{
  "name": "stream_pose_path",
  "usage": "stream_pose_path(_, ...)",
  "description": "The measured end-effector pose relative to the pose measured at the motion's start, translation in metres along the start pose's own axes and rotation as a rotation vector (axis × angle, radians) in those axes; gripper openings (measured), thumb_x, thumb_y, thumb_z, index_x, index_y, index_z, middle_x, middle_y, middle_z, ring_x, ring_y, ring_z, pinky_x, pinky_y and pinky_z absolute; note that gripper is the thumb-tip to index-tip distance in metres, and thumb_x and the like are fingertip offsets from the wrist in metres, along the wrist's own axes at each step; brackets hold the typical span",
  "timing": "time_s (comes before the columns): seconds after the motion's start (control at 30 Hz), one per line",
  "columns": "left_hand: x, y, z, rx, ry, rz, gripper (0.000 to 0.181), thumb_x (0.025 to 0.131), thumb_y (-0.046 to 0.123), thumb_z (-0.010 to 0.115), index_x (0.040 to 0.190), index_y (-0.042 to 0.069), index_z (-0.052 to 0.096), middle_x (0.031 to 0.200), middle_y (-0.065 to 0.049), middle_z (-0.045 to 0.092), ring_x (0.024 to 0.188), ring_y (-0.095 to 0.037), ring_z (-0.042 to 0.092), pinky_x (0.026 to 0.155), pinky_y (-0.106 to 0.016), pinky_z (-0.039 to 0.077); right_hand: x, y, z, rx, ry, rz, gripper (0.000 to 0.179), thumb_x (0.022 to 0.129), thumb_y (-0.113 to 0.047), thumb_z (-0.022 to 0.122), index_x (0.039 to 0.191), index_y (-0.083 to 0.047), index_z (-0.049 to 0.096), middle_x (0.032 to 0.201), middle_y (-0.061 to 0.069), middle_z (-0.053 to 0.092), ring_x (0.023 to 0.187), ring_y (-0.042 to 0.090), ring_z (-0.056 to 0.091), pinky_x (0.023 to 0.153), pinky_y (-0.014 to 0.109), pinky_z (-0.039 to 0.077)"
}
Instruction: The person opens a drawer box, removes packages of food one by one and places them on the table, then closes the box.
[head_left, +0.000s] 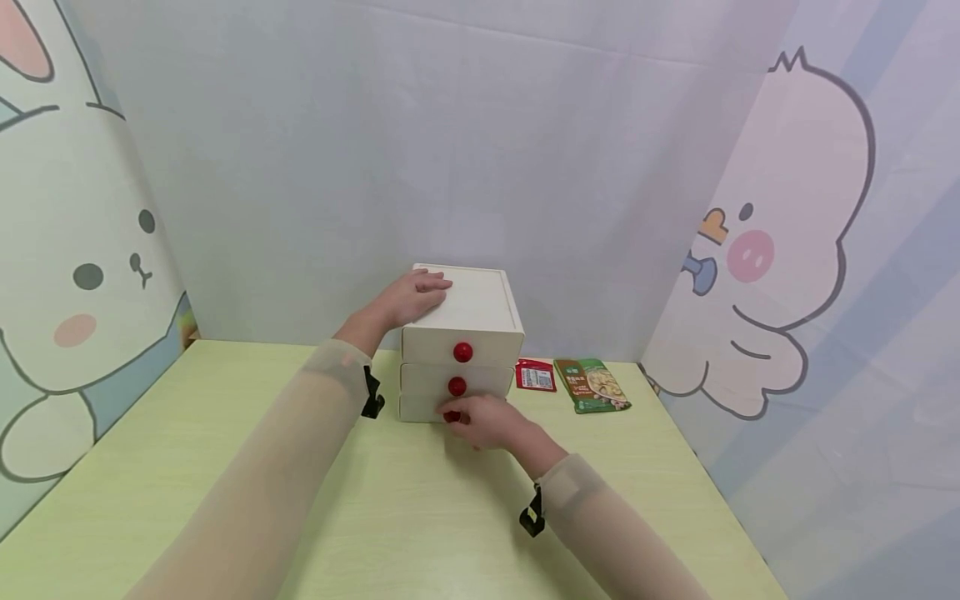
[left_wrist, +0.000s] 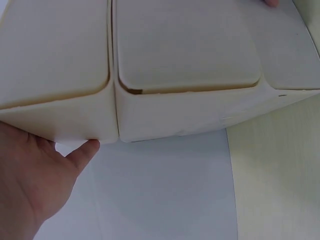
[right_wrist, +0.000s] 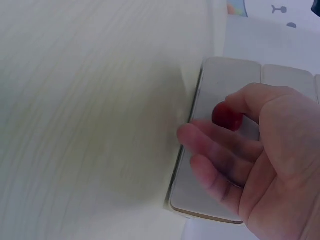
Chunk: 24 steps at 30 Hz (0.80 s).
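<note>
A white three-tier drawer box (head_left: 468,300) stands on the table, a round red knob on each drawer front. My left hand (head_left: 411,297) rests on the top at the left edge, fingers extended over it. In the left wrist view, the left thumb (left_wrist: 86,154) touches the box's edge. At the bottom drawer (head_left: 418,408), my right hand (head_left: 486,421) pinches the lowest red knob (right_wrist: 227,116) between thumb and index finger, with the other fingers loosely bent beside it. All the drawer fronts look roughly in line. The upper knob (head_left: 462,352) and middle knob (head_left: 457,386) are untouched.
Right of the box lie a red packet (head_left: 536,375) and a green food packet (head_left: 592,385). A pale yellow-green table (head_left: 225,467) extends around the box. Behind hangs a light curtain (head_left: 315,167), with cartoon animals at both sides.
</note>
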<state>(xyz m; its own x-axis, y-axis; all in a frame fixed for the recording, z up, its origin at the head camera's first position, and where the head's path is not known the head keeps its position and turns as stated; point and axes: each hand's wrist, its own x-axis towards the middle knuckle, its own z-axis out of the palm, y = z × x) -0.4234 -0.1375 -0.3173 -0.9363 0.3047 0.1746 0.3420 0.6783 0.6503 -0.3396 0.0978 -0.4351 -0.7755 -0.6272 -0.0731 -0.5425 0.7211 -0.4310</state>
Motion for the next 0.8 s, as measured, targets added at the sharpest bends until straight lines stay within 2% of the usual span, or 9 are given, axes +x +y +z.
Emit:
stream_pose_path(0.2,0.002,0.0,-0.002,0.019,-0.025,0.003,0.053,0.115,0.037,0.045,0.163,0.016,0.055,0.181,-0.006,0.034,0.174,-0.033,0.011,0.14,-0.06,0.009,0.006,0.001,0.006,-0.152,0.074,-0.055,0.025,0.107,-0.021,0.071,0.131,-0.02,0.079,0.103,-0.003,0.077,0.076,0.007,0.061,0.075,0.023,0.054)
stream_pose_path(0.53,0.001,0.004,-0.006,0.022,-0.033,-0.004,0.051,0.115,0.035,0.046,0.162,0.017,0.058,0.18,-0.008,0.035,0.172,-0.035,0.018,0.139,-0.058,0.017,0.011,0.002,0.009,-0.101,0.073,-0.035,0.019,0.105,-0.017,0.075,0.123,-0.019,0.079,0.092,-0.003,0.072,0.063,0.006,0.06,0.063,0.02,0.053)
stream_pose_path(0.8,0.004,0.004,-0.008,0.029,-0.048,-0.022,0.05,0.116,0.034,0.047,0.161,0.017,0.058,0.181,-0.006,0.035,0.172,-0.035,0.019,0.139,-0.057,0.02,0.013,0.005,0.011,-0.159,0.097,-0.078,0.013,0.105,-0.018,0.076,0.118,-0.017,0.079,0.09,-0.005,0.073,0.065,0.004,0.059,0.066,0.019,0.052)
